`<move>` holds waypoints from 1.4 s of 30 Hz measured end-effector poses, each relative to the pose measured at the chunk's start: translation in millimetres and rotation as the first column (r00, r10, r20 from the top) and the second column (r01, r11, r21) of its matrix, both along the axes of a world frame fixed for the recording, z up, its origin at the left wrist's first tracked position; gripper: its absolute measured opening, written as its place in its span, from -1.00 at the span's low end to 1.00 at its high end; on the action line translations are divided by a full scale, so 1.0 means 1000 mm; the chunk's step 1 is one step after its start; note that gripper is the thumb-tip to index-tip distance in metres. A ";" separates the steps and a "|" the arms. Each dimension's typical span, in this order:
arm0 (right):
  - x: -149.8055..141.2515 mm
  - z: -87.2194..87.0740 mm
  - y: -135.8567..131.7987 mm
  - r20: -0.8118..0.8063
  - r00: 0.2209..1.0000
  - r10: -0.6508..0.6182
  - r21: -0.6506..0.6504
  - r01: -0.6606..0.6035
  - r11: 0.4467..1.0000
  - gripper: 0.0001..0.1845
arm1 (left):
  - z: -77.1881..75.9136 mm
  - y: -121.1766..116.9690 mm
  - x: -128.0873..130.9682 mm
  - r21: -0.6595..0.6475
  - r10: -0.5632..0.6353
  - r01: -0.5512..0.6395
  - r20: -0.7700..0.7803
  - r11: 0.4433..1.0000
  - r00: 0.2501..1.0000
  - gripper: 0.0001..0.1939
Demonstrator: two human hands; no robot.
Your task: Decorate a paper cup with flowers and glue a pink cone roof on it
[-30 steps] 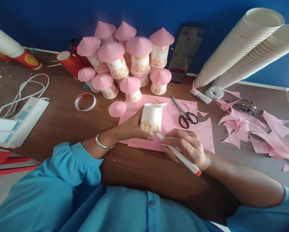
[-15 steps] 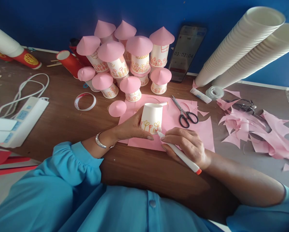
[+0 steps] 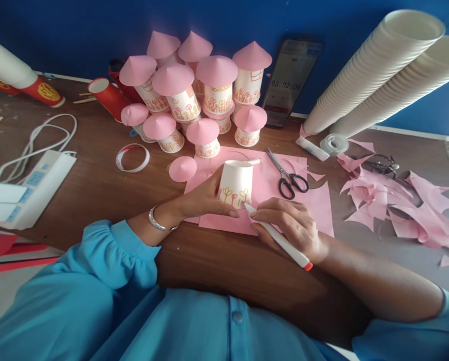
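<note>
My left hand grips a white paper cup from its left side, with the thumb along the lower edge. Flowers drawn in orange-red and mustard run round the cup's lower part. Closed round a white marker with an orange-red end, my right hand holds the tip against the cup near its bottom right. Beneath the cup lie pink paper sheets. Black-handled scissors rest on them, just beyond my right hand. A second marker lies partly hidden behind the cup.
Several cups with pink cone roofs stand at the back, beside a phone. Tall cup stacks, clear tape and pink scraps lie right. A power strip, tape ring and pink cone are left.
The timer on the phone has moved on by a couple of counts. Both hands, the cup and the marker look practically unmoved.
</note>
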State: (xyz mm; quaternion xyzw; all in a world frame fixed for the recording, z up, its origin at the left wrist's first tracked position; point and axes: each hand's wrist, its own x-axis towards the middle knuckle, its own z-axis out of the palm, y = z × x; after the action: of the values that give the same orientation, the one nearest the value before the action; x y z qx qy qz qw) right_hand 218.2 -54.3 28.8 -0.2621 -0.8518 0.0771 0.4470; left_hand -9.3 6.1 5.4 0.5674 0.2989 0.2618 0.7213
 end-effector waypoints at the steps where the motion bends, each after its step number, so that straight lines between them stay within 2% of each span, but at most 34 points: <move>1: 0.000 0.000 0.000 0.002 1.000 0.004 0.002 -0.004 1.000 -0.79 | 0.000 0.000 0.000 -0.001 -0.002 0.002 0.005 1.000 1.000 -0.03; 16: 0.000 0.003 -0.003 0.006 1.000 0.030 -0.033 -0.030 0.999 -0.78 | 0.002 0.000 0.000 0.005 0.025 -0.025 0.021 1.000 0.999 -0.07; 24: 0.005 0.009 0.000 0.002 1.000 -0.008 0.007 0.008 1.000 -0.75 | -0.003 0.002 0.001 -0.038 0.060 -0.056 0.115 0.998 0.992 -0.11; 30: 0.005 0.010 0.001 0.004 1.000 -0.026 0.016 0.026 1.000 -0.78 | -0.004 0.004 0.001 -0.054 0.025 -0.016 0.176 0.998 0.984 -0.16; 42: 0.005 0.005 0.000 0.005 1.000 -0.030 -0.006 0.030 1.000 -0.74 | -0.001 0.003 0.002 -0.074 0.036 -0.027 0.124 0.997 0.992 -0.13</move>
State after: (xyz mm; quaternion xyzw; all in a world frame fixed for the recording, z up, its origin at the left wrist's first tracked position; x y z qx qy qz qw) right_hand 223.0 -54.1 33.5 -0.2761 -0.8486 0.0723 0.4454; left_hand -7.7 8.6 4.2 0.5187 0.2709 0.2974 0.7544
